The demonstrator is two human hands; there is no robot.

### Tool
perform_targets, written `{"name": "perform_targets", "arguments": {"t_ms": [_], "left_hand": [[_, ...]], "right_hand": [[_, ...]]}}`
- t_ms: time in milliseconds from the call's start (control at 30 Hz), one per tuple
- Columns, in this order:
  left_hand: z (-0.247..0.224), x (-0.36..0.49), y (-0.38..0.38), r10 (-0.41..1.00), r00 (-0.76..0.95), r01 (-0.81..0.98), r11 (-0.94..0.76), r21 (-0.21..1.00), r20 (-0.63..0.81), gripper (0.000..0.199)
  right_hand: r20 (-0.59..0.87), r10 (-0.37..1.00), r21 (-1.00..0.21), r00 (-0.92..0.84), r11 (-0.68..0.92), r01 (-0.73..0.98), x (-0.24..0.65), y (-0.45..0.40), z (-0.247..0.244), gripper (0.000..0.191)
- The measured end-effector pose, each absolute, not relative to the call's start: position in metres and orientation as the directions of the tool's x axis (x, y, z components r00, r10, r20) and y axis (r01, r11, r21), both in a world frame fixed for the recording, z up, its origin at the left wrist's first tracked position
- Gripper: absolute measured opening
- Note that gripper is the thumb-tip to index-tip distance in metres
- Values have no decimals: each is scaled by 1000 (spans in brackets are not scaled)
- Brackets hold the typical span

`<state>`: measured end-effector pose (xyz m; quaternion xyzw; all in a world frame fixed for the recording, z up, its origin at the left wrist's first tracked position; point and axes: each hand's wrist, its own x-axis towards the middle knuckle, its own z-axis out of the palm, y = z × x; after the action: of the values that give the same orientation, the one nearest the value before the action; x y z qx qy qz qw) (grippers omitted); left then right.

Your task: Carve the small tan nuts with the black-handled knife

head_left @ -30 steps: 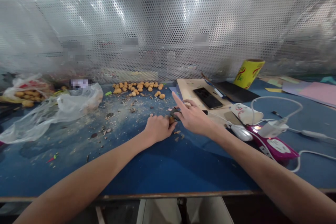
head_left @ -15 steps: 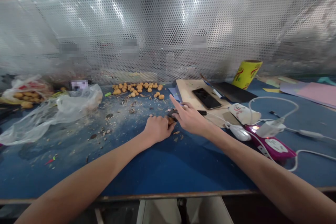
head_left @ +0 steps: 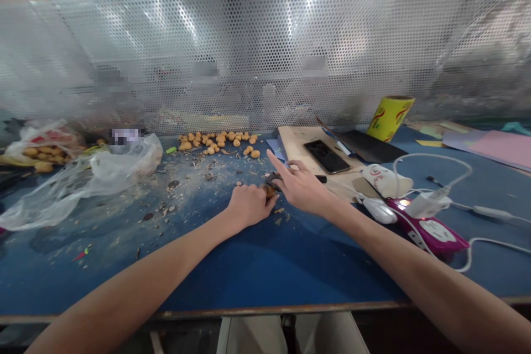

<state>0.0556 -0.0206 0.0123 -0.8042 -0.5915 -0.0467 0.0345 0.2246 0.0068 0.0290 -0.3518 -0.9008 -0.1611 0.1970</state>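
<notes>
Over the middle of the blue table, my left hand (head_left: 250, 204) is closed around a small brown piece (head_left: 271, 192), mostly hidden by the fingers. It resembles the tan nut-like lumps behind it, though its exact kind is unclear. My right hand (head_left: 302, 187) grips a dark-handled tool (head_left: 321, 178), its index finger stretched out past it. The tool's dark front end meets the brown piece between the two hands; whether it is a blade cannot be made out. Pale scraps (head_left: 279, 211) lie just under the hands.
Tan nut-like lumps (head_left: 219, 138) lie behind, near a perforated metal screen (head_left: 265, 38). Plastic bags (head_left: 112, 168) and debris are on the left. To the right are a phone (head_left: 327, 156) on cardboard, a yellow roll (head_left: 390, 117), a purple power strip (head_left: 442, 232) and white cables.
</notes>
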Motion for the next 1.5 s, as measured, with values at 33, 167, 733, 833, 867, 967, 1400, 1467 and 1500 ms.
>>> {"name": "perform_targets", "arguments": {"t_ms": [33,167,733,833,867,967,1400,1467,1500], "left_hand": [[12,55,-21,945,301,953,-303,-5,127,52],[11,55,-19,942,317,948,-316,-28,109,53],[11,54,-18,934,333,943,-333,-28,129,52],[10,53,-19,930,332,943,-331,-39,157,53],[10,53,-19,932,331,943,-329,-42,149,54],[10,51,-17,935,322,946,-323,-23,149,53],[28,32,-15,829,239,877,-408,255,506,29],[25,30,-12,830,207,855,-411,316,518,27],[23,30,-11,835,192,839,-412,354,515,27]], "right_hand": [[478,574,144,-665,696,704,224,6,30,63],[465,600,123,-651,685,718,223,5,30,61],[517,602,62,-609,683,728,224,8,26,67],[523,627,32,-577,662,749,229,11,30,69],[513,633,39,-579,657,753,231,12,31,69],[470,662,37,-584,647,762,236,17,30,68],[419,813,-621,-405,582,525,231,9,32,31],[359,838,-676,-410,537,504,230,10,27,32],[330,852,-704,-406,509,495,230,11,26,33]]}}
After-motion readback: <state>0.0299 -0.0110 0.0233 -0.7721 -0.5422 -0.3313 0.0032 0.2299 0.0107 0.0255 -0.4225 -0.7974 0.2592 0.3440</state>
